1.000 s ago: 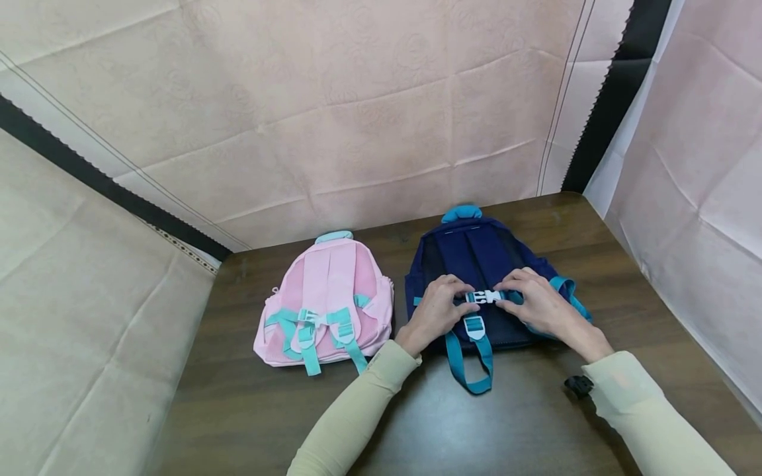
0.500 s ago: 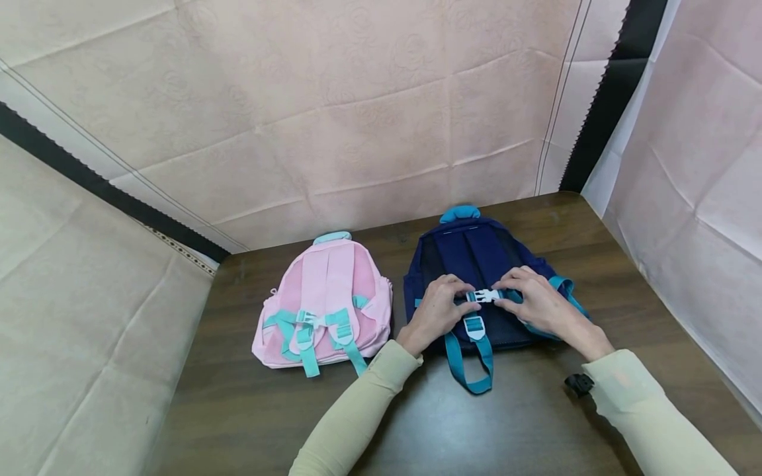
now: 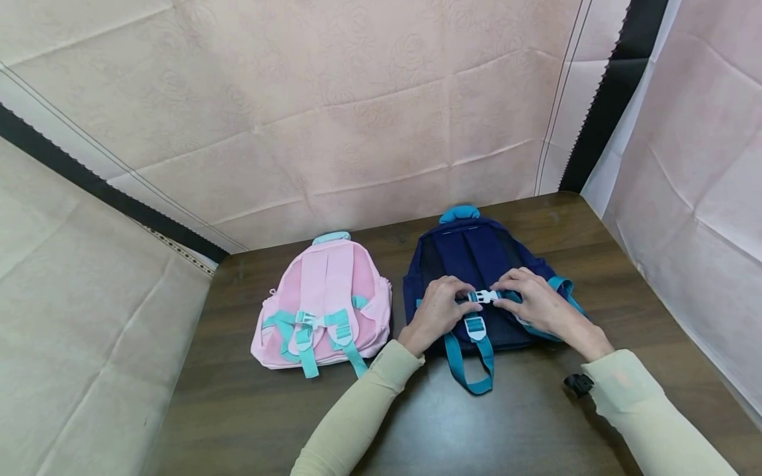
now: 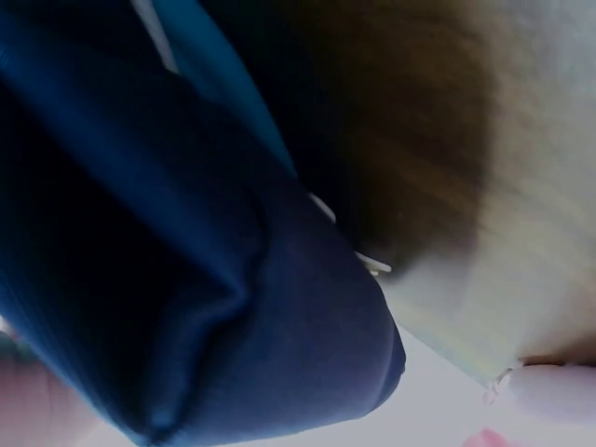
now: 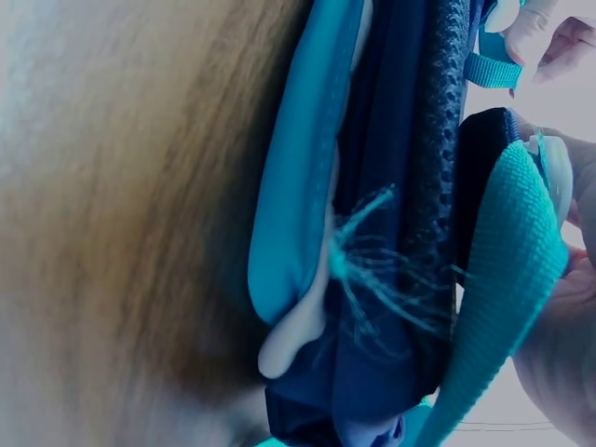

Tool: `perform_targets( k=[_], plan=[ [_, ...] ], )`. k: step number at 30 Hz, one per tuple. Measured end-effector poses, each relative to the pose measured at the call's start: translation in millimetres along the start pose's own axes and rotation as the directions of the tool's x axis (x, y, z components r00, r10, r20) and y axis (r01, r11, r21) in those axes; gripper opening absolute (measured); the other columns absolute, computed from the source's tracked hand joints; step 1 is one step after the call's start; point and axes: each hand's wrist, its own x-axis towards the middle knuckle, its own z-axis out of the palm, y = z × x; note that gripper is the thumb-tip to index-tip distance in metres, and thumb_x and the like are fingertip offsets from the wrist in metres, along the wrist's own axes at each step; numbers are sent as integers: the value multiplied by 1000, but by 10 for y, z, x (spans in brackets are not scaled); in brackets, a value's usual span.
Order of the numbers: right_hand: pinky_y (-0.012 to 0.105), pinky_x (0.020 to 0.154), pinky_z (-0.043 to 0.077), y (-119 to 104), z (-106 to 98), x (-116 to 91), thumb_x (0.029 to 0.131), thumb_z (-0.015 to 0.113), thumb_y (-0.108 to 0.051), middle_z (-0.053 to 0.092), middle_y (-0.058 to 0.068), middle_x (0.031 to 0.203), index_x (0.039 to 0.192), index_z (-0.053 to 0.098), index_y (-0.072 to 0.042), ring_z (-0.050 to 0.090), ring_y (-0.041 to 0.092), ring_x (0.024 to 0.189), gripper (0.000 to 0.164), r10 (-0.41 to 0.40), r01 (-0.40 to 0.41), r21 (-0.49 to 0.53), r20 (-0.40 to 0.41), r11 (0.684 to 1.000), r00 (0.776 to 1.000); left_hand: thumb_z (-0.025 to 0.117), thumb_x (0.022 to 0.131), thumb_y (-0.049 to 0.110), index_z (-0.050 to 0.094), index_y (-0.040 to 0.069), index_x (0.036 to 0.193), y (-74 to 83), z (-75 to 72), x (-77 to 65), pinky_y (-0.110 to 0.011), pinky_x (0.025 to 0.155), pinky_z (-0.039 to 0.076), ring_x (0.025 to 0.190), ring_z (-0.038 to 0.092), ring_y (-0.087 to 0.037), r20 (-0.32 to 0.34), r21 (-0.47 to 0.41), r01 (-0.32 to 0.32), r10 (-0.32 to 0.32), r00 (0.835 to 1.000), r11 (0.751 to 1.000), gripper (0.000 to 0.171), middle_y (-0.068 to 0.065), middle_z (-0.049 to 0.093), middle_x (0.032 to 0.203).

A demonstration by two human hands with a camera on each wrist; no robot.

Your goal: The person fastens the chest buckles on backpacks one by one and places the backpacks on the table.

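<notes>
The white side-release buckle lies directly between the two hands, in front of the lower back panel of the navy backpack. Its long axis runs from hand to hand, roughly in line with the far edge of the desk. Neither hand is nearer: the left hand pinches the buckle's left end between thumb and fingers, and the right hand pinches its right end in the same manner, so the fingertips face each other along that axis. The two halves appear joined or nearly so; whether the catch is fully seated cannot be told at this size. The navy backpack lies strap side up, its teal handle close to the desk's far edge, towards the far right corner. A white strap adjuster sits just below the buckle, on the side of the desk's near edge, with a teal webbing loop hanging from it. The pink backpack lies to the left, apart from the navy one and untouched by either hand.
</notes>
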Motion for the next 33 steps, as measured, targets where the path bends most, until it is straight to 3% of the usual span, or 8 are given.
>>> perform_targets(
  k=[19,29,33],
  plan=[
    [55,93,60,-33,43,1,95,81,-3,74,16,114,119,80,4,65,34,109,24,-65,64,-41,-22,997,998,87,94,28,84,6,112,29,65,26,-14,80,57,94,75,-15,-22,24,-30,31,999,999,28,-6,81,103],
    [57,93,60,-34,41,0,95,81,-3,74,17,114,119,80,4,65,36,109,25,-50,49,-41,-20,998,999,87,95,29,84,8,114,44,73,20,-14,81,56,93,71,-14,-13,68,-24,25,1000,997,29,-4,80,103],
    [58,93,59,-40,42,2,95,82,-5,74,17,114,119,80,3,65,37,109,26,-30,29,-42,-11,999,999,86,96,31,83,9,118,52,58,14,-19,87,59,101,70,-16,9,97,-16,15,1000,995,31,-3,80,109]
  ],
)
